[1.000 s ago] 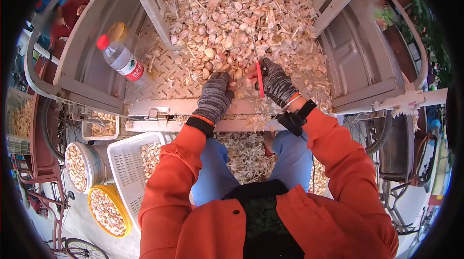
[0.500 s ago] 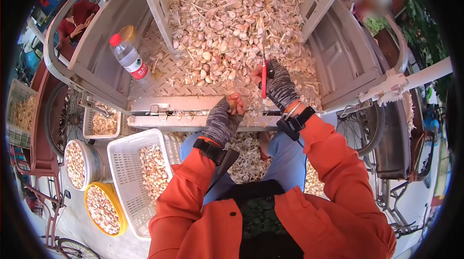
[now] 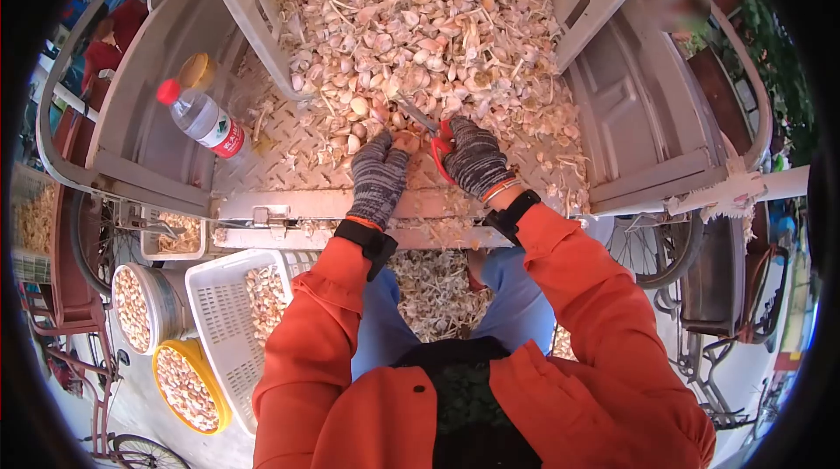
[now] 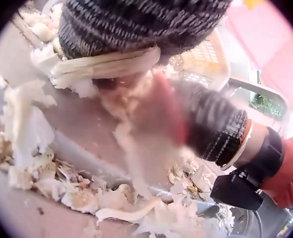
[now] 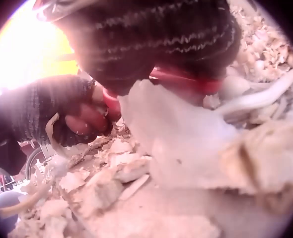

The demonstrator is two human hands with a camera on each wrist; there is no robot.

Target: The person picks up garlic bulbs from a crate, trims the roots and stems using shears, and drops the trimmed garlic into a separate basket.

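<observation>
Red-handled scissors (image 3: pixel 440 154) are gripped in my right hand (image 3: pixel 477 158), in a grey knitted glove with bare fingertips. Their blades point up and left over the pile of garlic cloves (image 3: pixel 420 49). My left hand (image 3: pixel 378 178), gloved the same way, is just left of the scissors at the pile's near edge, its fingertips bent inward. In the left wrist view a dry garlic stalk (image 4: pixel 107 64) lies across the underside of that glove. I cannot tell whether the left fingertips hold a clove. The right wrist view shows the red handle (image 5: pixel 186 82) under the right glove.
A tipped white crate (image 3: pixel 262 23) spills garlic onto the metal cart bed (image 3: pixel 254 176). At left a water bottle (image 3: pixel 206 123) leans. Below it stand another white crate (image 3: pixel 219 320), a white bucket (image 3: pixel 166 294) and a yellow bucket (image 3: pixel 210 381), all holding cloves.
The left hand drew back to the cart's edge, then moved forward to the pile again. The scissors turned from upright to pointing up and left as the right hand shifted left.
</observation>
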